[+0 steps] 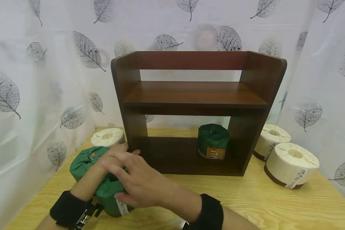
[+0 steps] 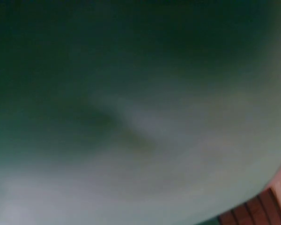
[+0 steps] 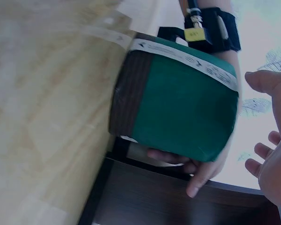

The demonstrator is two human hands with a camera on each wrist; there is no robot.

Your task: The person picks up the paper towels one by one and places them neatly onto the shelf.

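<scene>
Two green-wrapped toilet paper rolls stand at the left, one behind (image 1: 80, 161) and one nearer (image 1: 107, 198). My left hand (image 1: 118, 151) reaches across them to the shelf's left side, its wrist over the rolls. In the right wrist view the left hand (image 3: 203, 176) shows past the nearer roll (image 3: 185, 103), thumb straight and fingers loosely bent; part of it is hidden. My right hand (image 1: 142, 180) hovers by that roll, fingers spread and apart from it in the right wrist view. Blurred green wrapping (image 2: 107, 56) fills the left wrist view.
A dark brown two-tier shelf (image 1: 195, 92) stands mid-table, with another green roll (image 1: 213, 140) on its lower tier at the right. A white roll (image 1: 107, 135) stands left of the shelf. Two more white rolls (image 1: 273, 137) (image 1: 291, 164) are at its right. Leaf-print curtains hang behind.
</scene>
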